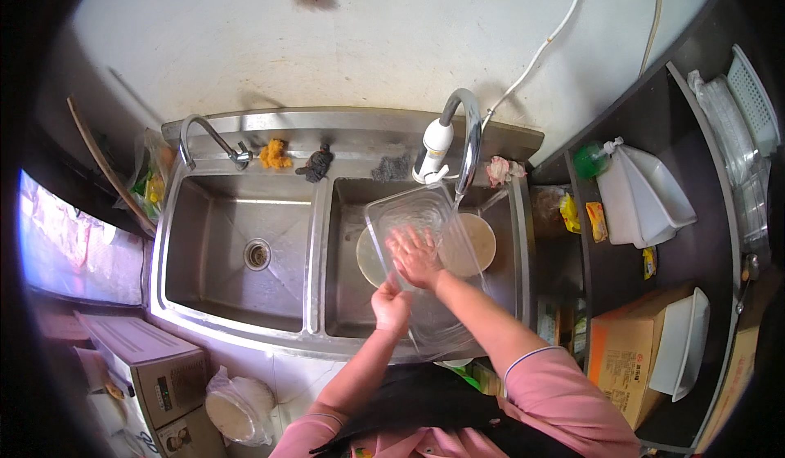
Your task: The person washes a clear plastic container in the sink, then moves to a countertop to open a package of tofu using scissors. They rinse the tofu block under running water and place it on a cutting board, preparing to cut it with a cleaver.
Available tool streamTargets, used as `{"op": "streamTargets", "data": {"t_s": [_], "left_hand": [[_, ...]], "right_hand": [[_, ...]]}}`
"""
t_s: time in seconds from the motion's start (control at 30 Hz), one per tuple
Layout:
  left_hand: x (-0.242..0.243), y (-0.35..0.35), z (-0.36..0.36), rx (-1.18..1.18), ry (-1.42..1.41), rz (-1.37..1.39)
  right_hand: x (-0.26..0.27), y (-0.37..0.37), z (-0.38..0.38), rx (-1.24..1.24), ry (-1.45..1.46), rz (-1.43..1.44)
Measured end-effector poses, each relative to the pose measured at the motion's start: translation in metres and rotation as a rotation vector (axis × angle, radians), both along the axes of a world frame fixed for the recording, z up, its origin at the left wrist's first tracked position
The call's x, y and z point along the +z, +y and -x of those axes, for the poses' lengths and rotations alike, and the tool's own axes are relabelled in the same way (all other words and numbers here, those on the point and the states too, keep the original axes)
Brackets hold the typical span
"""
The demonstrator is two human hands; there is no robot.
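Note:
A clear plastic tub is tilted over the right basin of a stainless steel sink. My left hand grips its left rim. Inside the tub, my right hand lies spread with its palm toward the bottom, where water shows. The chrome faucet curves over the tub's far right corner, with water at its spout. Below the tub, partly seen through it, a round bowl stands at the right and another round bowl at the left.
An orange scrubber, a black cloth, a grey scouring pad and a pink cloth lie along the sink's back ledge. A second faucet is over the left basin. White plastic bins and a cardboard box occupy the right shelving.

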State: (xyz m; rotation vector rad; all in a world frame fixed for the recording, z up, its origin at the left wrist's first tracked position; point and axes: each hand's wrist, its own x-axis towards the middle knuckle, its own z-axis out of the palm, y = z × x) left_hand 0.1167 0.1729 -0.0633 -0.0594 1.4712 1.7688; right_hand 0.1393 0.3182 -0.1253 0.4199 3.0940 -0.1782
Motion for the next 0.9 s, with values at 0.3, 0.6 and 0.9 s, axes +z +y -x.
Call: {"op": "streamTargets", "data": {"t_s": [0.3, 0.6, 0.9], "left_hand": [[-0.018, 0.009, 0.036, 0.04, 0.132, -0.05], [-0.01, 0.01, 0.079, 0.007, 0.855, 0.183], [-0.003, 0.001, 0.068, -0.213, 0.585, 0.36]], "right_hand": [[0.015, -0.069, 0.012, -0.591, 0.607, 2.164], [0.076, -0.049, -0.073, 0.286, -0.345, 0.305], [0.068, 0.101, -0.008, 0.402, -0.057, -0.286]]}}
